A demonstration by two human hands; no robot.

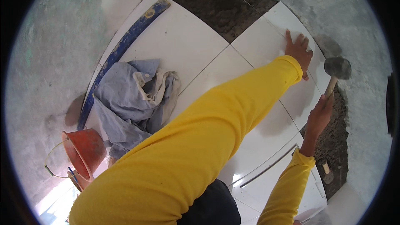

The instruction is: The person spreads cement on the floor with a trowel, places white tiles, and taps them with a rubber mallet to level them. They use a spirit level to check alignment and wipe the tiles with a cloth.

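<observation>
My left hand point(298, 52) lies with its fingers spread on a white floor tile point(279, 37) beside a dark patch of bare mortar point(216, 4). My right hand point(318, 114) grips the wooden handle of a rubber mallet point(337, 67), whose dark head is at the right edge of the tiles, near the grey wall. Another strip of rough mortar point(333, 137) lies under and beyond my right hand, with a small light peg-like piece point(326, 167) on it. A thin dark metal strip point(262, 168) rests on the tiles to the left of my right forearm.
A long blue level-like bar point(112, 60) runs along the left edge of the tiles. A crumpled grey-blue cloth point(125, 93) lies beside it. An orange bucket point(93, 148) with a wire handle is tipped at the lower left. Grey walls point(54, 50) border the floor.
</observation>
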